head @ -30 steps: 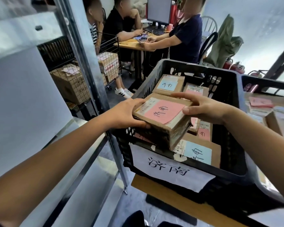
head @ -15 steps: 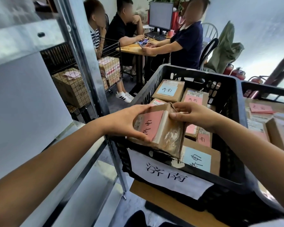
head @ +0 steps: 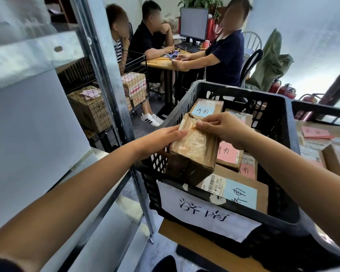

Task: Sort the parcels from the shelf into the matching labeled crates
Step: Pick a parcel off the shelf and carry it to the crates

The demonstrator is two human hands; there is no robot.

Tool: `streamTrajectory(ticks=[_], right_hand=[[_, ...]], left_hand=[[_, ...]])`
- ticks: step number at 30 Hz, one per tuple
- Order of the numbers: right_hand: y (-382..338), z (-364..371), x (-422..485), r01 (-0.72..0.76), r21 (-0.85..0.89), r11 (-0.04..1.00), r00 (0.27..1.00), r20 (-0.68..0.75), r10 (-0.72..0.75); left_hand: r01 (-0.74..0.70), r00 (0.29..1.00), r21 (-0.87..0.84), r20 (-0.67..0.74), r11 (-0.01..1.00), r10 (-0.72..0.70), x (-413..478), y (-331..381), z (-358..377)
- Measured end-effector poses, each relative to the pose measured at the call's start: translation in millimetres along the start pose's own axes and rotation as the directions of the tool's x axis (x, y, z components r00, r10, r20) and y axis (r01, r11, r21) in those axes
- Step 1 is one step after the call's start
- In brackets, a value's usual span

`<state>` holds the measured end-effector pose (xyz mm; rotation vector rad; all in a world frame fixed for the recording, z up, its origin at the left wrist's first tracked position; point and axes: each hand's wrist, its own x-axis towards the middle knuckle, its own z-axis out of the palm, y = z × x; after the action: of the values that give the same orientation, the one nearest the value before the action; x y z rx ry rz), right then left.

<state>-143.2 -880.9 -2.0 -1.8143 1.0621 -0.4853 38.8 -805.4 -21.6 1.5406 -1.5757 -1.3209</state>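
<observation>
Nearest, on the left, runs the metal shelf (head: 110, 195) with its upright post. Just right of it stands the black crate (head: 289, 138), on whose near wall hangs a white paper label (head: 208, 213) with two handwritten characters. Inside, against that near wall, lies a flat parcel with a blue slip (head: 241, 193) and a barcode sticker.

Above the crate's near-left corner both hands hold a brown taped parcel (head: 194, 152) – tilted, its near end dipping below the rim, its plain taped face turned up. The left hand (head: 161, 140) grips its left side, thumb laid across the top edge, the other fingers hidden beneath. The right hand (head: 224, 128) pinches the far-right edge, fingers curled over the top. Whether the parcel touches the ones below cannot be told.

Just right of it, deeper in the crate, lie parcels with pink slips (head: 227, 154), and by the far wall a parcel with a blue slip (head: 204, 110) – the slips bear the same kind of writing as the label. To the right stands a second black crate (head: 322, 112), holding more boxes.

Farther off on the left, a wire cart (head: 134, 63) holds cardboard boxes. Beyond it three people sit round a wooden desk (head: 165, 63) with a monitor (head: 193, 24).
</observation>
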Motion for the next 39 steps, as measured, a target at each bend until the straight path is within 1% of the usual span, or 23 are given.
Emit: streamTrajectory(ticks=[4,7,8,10,12,15,17,21,23,24,26,28,30,32,33,35,36,37,38,39], right_hand=[[1,3,2,-0.007,0.066,0.998,1.0,-0.017,0.008],[3,11,3,-0.02,0.158,0.987,1.0,0.008,0.019],[4,13,3,-0.037,0.197,0.98,0.999,0.016,0.034],[6,19,1,-0.104,0.255,0.961,0.994,0.049,0.094],[4,23,0,-0.163,0.28,0.946,0.986,0.082,0.145],[-3,25,2,-0.13,0.252,0.959,0.991,0.044,0.123],[-7,25,5,-0.131,0.247,0.96,0.991,0.029,0.127],[-5,26,11,-0.231,0.21,0.95,0.973,0.066,0.222],[1,30,12,-0.259,0.194,0.946,0.965,0.089,0.246],[5,33,12,-0.267,0.186,0.946,0.963,0.097,0.252],[14,41,12,-0.272,0.163,0.948,0.96,0.112,0.256],[22,46,11,-0.274,0.169,0.947,0.959,0.12,0.256],[26,48,11,-0.277,0.179,0.944,0.959,0.115,0.26],[31,48,12,-0.233,0.132,0.963,0.971,0.082,0.224],[33,48,11,-0.174,0.056,0.983,0.984,0.046,0.172],[33,47,5,0.006,-0.17,0.985,1.0,-0.011,-0.008],[32,46,1,0.113,-0.277,0.954,0.993,0.01,-0.115],[31,47,-4,0.206,-0.352,0.913,0.979,0.07,-0.194],[30,47,-8,0.271,-0.406,0.873,0.962,0.145,-0.231],[29,49,-11,0.306,-0.454,0.837,0.949,0.211,-0.233]], left_hand=[[0.048,0.998,-0.079,-0.031,0.996,-0.051,2,3,-6],[0.116,0.986,-0.123,-0.108,0.986,-0.129,0,2,-13],[0.125,0.981,-0.112,-0.132,0.986,-0.139,0,1,-15],[0.124,0.977,-0.044,-0.17,0.991,-0.13,-4,2,-17],[0.102,0.975,0.038,-0.202,0.994,-0.092,-7,7,-20],[0.072,0.968,0.138,-0.247,0.988,-0.036,-12,17,-29],[0.104,0.965,0.16,-0.256,0.982,-0.06,-12,23,-34],[0.217,0.957,0.184,-0.236,0.959,-0.171,-6,18,-30],[0.234,0.956,0.234,-0.23,0.944,-0.18,-2,10,-26],[0.219,0.96,0.28,-0.232,0.935,-0.155,0,6,-24],[0.179,0.969,0.418,-0.234,0.891,-0.085,2,0,-19],[0.172,0.968,0.575,-0.251,0.8,-0.028,3,-4,-12],[0.159,0.967,0.651,-0.255,0.743,0.016,4,-9,-7],[0.109,0.972,0.69,-0.226,0.715,0.07,4,-12,-5],[0.072,0.974,0.722,-0.199,0.688,0.106,2,-12,-5],[-0.015,0.978,0.79,-0.116,0.613,0.173,-2,-14,-6],[-0.055,0.98,0.819,-0.064,0.57,0.187,-4,-15,-7],[-0.088,0.983,0.847,-0.011,0.525,0.183,-6,-16,-8],[-0.109,0.986,0.871,0.033,0.479,0.165,-8,-18,-9],[-0.117,0.988,0.893,0.061,0.435,0.142,-9,-21,-9]])
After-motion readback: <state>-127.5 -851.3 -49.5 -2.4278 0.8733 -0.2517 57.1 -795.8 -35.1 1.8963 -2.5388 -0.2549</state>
